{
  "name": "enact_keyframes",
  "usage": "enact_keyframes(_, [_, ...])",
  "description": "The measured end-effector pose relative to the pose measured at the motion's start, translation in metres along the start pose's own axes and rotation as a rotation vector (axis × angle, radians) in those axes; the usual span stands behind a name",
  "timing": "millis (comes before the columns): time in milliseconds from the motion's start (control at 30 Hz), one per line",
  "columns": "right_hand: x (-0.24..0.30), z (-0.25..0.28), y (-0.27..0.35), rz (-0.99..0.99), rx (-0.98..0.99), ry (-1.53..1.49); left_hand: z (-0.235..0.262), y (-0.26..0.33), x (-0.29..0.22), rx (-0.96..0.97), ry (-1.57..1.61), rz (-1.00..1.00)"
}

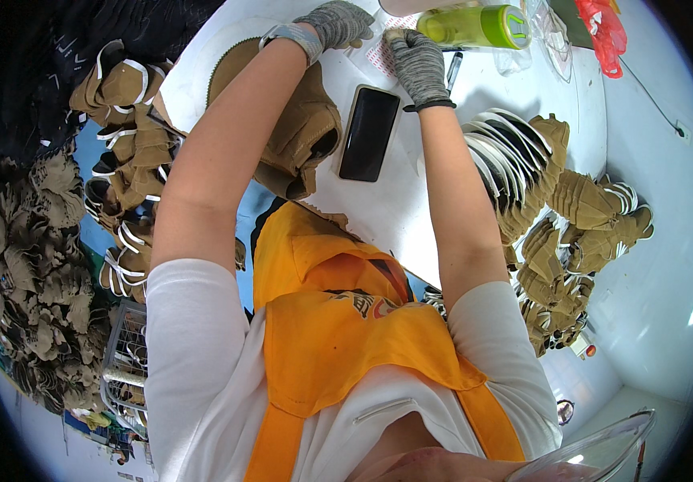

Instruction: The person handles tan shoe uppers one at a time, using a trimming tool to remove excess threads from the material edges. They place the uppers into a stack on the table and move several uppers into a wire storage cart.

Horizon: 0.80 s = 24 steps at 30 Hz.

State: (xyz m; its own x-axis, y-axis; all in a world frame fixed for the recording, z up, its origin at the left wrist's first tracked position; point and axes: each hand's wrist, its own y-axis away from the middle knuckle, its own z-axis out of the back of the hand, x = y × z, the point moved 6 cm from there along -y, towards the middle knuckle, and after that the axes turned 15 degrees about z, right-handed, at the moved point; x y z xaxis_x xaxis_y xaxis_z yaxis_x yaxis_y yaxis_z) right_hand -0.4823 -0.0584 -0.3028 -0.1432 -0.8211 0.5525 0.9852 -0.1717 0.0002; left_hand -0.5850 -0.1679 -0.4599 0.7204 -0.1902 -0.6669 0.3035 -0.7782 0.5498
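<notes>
Both hands wear grey knit gloves and meet at the far side of the white table (399,217). My left hand (337,26) is closed, its fingertips drawn together near a white sheet with red print (380,59). Close by on the right, my right hand (420,66) is also closed, knuckles up, beside that sheet's edge. Whatever sits in the fingertips is too small or hidden to make out. Under my left forearm lies a brown shoe upper (302,132), partly covered by the arm. A black-screened phone (369,134) rests between my forearms.
Beyond my right hand are a green bottle (475,28), a pen (454,71) and a red plastic bag (601,36). Stacked brown uppers with white edging (523,165) stand at the right. More brown uppers (126,153) hang at the left, near a large grey-brown pile (37,265) and a wire basket (126,353).
</notes>
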Motion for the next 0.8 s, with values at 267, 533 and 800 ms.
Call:
enact_keyframes(267, [-0.002, -0.002, 0.001, 0.0, 0.0, 0.001, 0.008, -0.011, 0.008, 0.143, 0.154, -0.016])
enact_keyframes(533, [0.004, -0.003, -0.002, -0.059, -0.003, 0.128, 0.009, -0.015, 0.01, 0.119, 0.163, -0.018])
enact_keyframes(800, [0.002, -0.004, 0.0, -0.048, -0.029, 0.035, 0.016, -0.017, 0.013, 0.282, 0.198, -0.07])
